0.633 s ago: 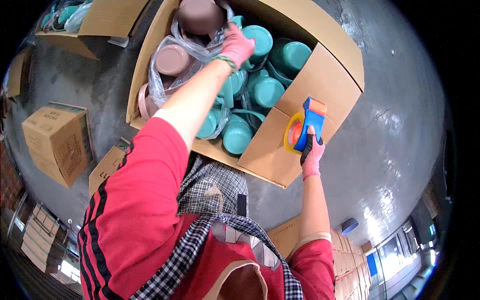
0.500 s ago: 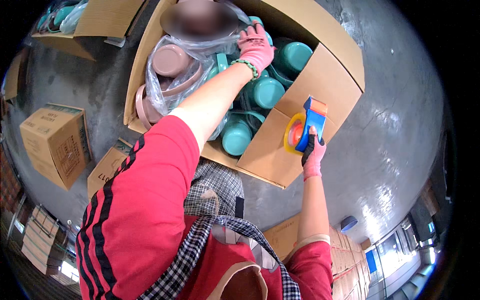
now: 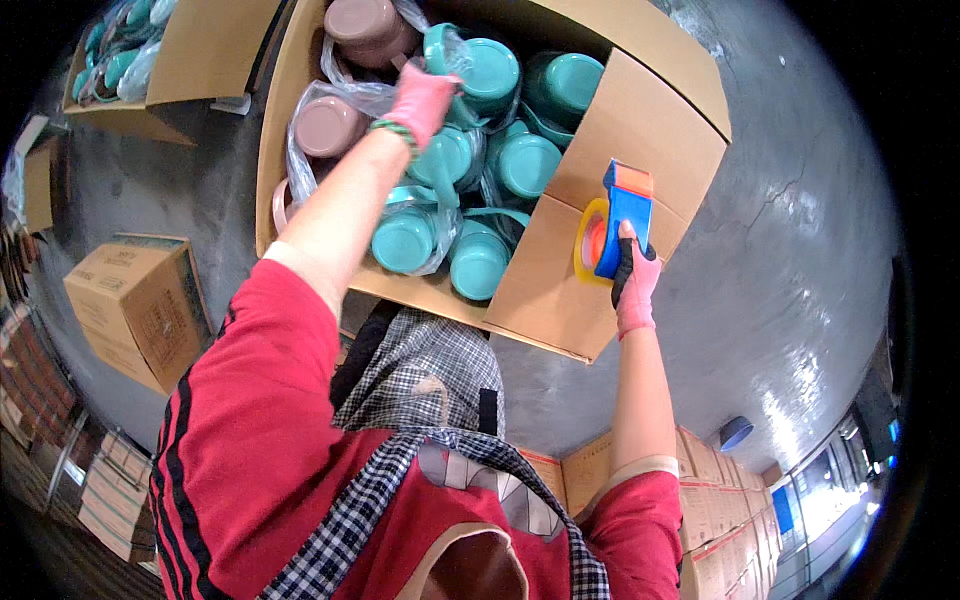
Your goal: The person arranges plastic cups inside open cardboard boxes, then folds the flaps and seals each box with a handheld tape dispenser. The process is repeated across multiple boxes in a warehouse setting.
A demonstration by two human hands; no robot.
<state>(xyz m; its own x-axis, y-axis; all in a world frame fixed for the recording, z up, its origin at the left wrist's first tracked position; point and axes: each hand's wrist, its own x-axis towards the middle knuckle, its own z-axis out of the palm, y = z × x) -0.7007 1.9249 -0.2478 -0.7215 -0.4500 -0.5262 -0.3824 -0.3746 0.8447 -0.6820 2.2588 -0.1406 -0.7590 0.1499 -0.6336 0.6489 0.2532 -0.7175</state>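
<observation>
A large open cardboard box (image 3: 440,288) stands before me, packed with teal (image 3: 528,165) and dusty-pink (image 3: 330,127) round-ended containers with loop handles. Clear plastic bags (image 3: 372,98) lie around and over several of them. My left hand (image 3: 425,98), in a pink glove with a green bead bracelet at the wrist, reaches over the containers. Its fingers are closed on clear plastic beside a teal handle, with the fingertips partly hidden. My right hand (image 3: 636,282), also gloved, grips a blue and orange tape dispenser (image 3: 630,222) with a yellow-edged roll, over the box's right flap (image 3: 560,255).
At the upper left, another open box (image 3: 205,60) holds more teal containers in plastic. A closed carton (image 3: 140,310) sits on the grey floor at the left. Stacked cartons (image 3: 730,510) stand at the lower right, near a dark blue round object (image 3: 735,432).
My left hand has moved left across the box, and the plastic has shifted with it. More teal containers show at the front and middle. The right hand still holds the tape dispenser.
</observation>
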